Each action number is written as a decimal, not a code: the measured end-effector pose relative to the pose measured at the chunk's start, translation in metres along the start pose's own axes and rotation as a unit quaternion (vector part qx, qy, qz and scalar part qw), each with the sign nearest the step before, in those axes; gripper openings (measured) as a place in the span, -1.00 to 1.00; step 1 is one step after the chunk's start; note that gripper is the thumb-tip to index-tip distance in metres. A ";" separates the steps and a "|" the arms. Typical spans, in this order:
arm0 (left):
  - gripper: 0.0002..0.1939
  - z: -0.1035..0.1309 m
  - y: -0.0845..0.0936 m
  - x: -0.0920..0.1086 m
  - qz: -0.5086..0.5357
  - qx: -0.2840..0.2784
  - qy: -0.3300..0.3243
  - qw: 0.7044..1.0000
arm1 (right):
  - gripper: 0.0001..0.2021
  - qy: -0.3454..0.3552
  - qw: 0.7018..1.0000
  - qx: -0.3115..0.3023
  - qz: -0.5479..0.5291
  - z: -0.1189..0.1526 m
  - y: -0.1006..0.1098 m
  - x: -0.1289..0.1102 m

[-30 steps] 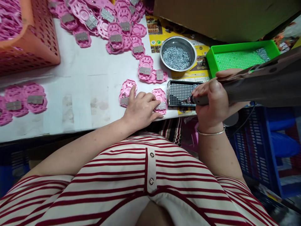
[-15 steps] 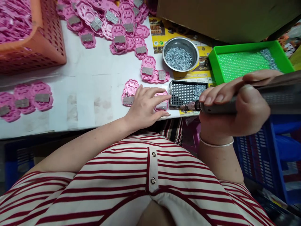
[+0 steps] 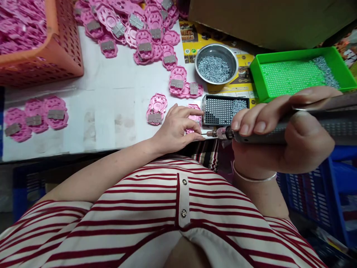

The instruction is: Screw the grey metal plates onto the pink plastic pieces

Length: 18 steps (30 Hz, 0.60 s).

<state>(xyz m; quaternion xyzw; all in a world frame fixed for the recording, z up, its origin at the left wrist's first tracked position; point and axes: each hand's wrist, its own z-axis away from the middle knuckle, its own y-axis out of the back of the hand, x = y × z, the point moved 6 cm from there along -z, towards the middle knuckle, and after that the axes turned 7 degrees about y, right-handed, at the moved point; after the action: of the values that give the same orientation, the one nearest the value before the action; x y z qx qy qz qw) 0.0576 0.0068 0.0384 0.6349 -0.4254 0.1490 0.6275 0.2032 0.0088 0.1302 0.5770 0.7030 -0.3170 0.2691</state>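
Observation:
My right hand [image 3: 281,130] is wrapped round a dark electric screwdriver [image 3: 259,138], which lies nearly level and points left. The thin bit at its front ends by the thumb and index finger of my left hand [image 3: 178,128]. That left hand grips a pink plastic part [image 3: 194,118] at the table's front edge, its fingers covering much of the part. Just to the left lies another pink part [image 3: 157,105] with a grey metal plate on it. A black perforated tray [image 3: 219,111] stands right behind the bit, with small screws [image 3: 239,107] heaped at its right end.
A metal bowl [image 3: 216,80] of screws and a green tray [image 3: 258,76] stand behind. Pink parts with metal plates [image 3: 145,47] pile up at the back, and several lie in a row [image 3: 55,113] at left. An orange basket [image 3: 65,56] stands back left; a cardboard box [image 3: 245,22] is behind.
The screwdriver has moved left and down from beside the black tray, bringing its bit to my left fingertips. My left index finger has curled in toward the thumb. The view has shifted slightly.

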 end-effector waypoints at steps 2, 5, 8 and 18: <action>-0.92 0.001 0.001 0.000 0.009 0.009 -0.011 1.000 | -0.93 0.018 0.999 0.010 -0.035 -0.001 -0.002 -0.001; -0.93 0.002 0.001 0.001 0.010 0.015 -0.016 1.000 | -0.92 0.019 0.999 0.011 -0.049 0.000 -0.006 -0.002; -0.93 0.004 0.001 -0.004 -0.023 0.017 0.014 0.999 | -0.87 0.042 0.999 -0.004 -0.033 0.003 -0.012 -0.002; -0.88 0.008 0.003 -0.028 -0.113 0.033 0.066 0.991 | -0.65 -0.005 0.994 0.058 0.094 0.024 -0.011 0.052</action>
<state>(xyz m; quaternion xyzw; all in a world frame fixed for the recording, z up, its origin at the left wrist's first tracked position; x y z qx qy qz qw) 0.0366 0.0098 0.0188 0.6880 -0.3031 0.1325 0.6459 0.1826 0.0224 0.0776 0.6536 0.6247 -0.3332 0.2675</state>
